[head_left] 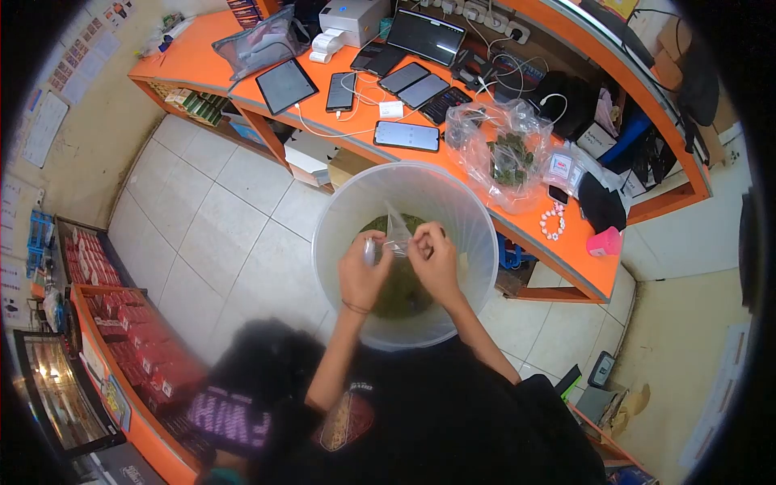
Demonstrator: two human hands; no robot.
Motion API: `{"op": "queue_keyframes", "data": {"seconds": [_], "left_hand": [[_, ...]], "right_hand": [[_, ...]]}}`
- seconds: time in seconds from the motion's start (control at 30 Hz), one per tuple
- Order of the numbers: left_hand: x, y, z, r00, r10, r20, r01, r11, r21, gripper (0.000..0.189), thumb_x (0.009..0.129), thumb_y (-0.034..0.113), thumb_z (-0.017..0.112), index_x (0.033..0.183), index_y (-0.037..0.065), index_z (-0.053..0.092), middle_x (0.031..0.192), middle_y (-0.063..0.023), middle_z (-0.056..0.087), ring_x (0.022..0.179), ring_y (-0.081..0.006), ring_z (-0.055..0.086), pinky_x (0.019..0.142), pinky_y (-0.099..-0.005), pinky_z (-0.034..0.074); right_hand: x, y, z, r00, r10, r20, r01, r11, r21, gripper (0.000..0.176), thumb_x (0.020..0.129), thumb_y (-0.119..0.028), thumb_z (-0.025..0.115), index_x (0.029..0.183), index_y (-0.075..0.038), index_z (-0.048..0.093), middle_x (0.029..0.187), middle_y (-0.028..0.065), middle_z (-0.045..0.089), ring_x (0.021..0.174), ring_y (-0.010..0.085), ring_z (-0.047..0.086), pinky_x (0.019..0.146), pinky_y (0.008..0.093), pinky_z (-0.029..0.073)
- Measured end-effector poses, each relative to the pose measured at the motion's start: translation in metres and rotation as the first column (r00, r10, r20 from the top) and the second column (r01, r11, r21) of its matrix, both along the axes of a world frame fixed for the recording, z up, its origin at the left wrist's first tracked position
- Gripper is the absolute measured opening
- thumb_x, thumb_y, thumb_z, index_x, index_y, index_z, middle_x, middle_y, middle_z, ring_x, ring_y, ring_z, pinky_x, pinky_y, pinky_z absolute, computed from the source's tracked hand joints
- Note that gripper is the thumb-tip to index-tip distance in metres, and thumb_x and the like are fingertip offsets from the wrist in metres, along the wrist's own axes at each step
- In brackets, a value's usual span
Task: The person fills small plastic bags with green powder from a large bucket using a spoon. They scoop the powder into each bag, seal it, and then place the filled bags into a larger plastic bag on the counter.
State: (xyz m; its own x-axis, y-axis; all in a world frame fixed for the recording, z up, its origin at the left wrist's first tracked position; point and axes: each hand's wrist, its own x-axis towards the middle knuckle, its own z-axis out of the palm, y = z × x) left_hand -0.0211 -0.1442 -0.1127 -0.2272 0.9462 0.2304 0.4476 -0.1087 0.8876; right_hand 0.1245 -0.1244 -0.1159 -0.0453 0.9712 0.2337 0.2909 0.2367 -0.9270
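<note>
Over a large translucent round tub, my left hand and my right hand pinch a small clear plastic bag between them. The bag's pointed end stands up above the fingers. A shiny silver object, perhaps a spoon, also sits in my left hand; most of it is hidden. Below the hands, loose green material covers the bottom of the tub, too blurred to tell its kind.
Behind the tub runs an orange counter with phones, a tablet, a laptop and a label printer. A big clear bag of green packets lies there, near a pink cup. Another person's dark sleeve is close at left.
</note>
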Motion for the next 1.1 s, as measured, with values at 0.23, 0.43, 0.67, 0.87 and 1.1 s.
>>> {"op": "queue_keyframes", "data": {"seconds": [0.23,0.43,0.67,0.87,1.1], "left_hand": [[-0.008,-0.002,0.030,0.907,-0.374,-0.195,0.400,0.909,0.117,0.052,0.070,0.005,0.078,0.119,0.009,0.060,0.136,-0.0125,0.056,0.117,-0.0318,0.060,0.090,-0.0385,0.054],[-0.019,0.000,0.026,0.885,-0.410,-0.220,0.437,0.895,0.092,0.062,0.069,0.011,0.083,0.124,0.008,0.054,0.134,-0.0127,0.057,0.119,-0.0312,0.059,0.090,-0.0378,0.054],[-0.025,0.000,0.009,0.909,-0.341,-0.239,0.378,0.916,0.132,0.061,0.069,0.011,0.084,0.123,0.006,0.056,0.124,-0.0132,0.063,0.110,-0.0319,0.064,0.086,-0.0376,0.055],[-0.038,0.003,-0.002,0.984,-0.091,-0.150,0.120,0.973,0.198,0.062,0.072,0.011,0.085,0.126,0.002,0.056,0.117,-0.0148,0.066,0.102,-0.0237,0.067,0.086,-0.0320,0.053],[-0.047,0.012,-0.024,0.993,-0.003,0.116,-0.011,0.993,0.118,0.072,0.073,0.009,0.086,0.133,-0.001,0.050,0.124,-0.0172,0.063,0.113,-0.0210,0.061,0.096,-0.0318,0.048]], "right_hand": [[-0.001,-0.003,0.001,0.988,-0.030,-0.149,0.011,0.992,-0.122,0.016,0.081,0.002,0.065,0.091,-0.004,0.054,0.071,0.0011,0.056,0.059,0.0058,0.050,0.054,0.0234,0.040],[0.001,-0.004,-0.003,0.982,0.068,-0.178,-0.097,0.983,-0.157,0.015,0.081,0.001,0.063,0.093,-0.004,0.055,0.069,-0.0005,0.055,0.060,0.0048,0.051,0.056,0.0230,0.041],[0.005,0.005,0.002,0.940,0.192,-0.281,-0.253,0.947,-0.198,0.018,0.085,-0.001,0.064,0.101,-0.004,0.055,0.079,0.0025,0.057,0.069,0.0062,0.054,0.064,0.0241,0.045],[0.015,0.019,0.015,0.916,0.387,-0.107,-0.400,0.904,-0.153,0.023,0.097,-0.007,0.054,0.120,-0.004,0.051,0.097,0.0152,0.061,0.093,0.0247,0.061,0.084,0.0367,0.048],[-0.021,0.054,-0.035,0.756,0.530,0.384,-0.505,0.845,-0.173,0.025,0.092,-0.003,0.052,0.116,-0.001,0.055,0.106,0.0275,0.062,0.100,0.0454,0.060,0.083,0.0489,0.048]]}}
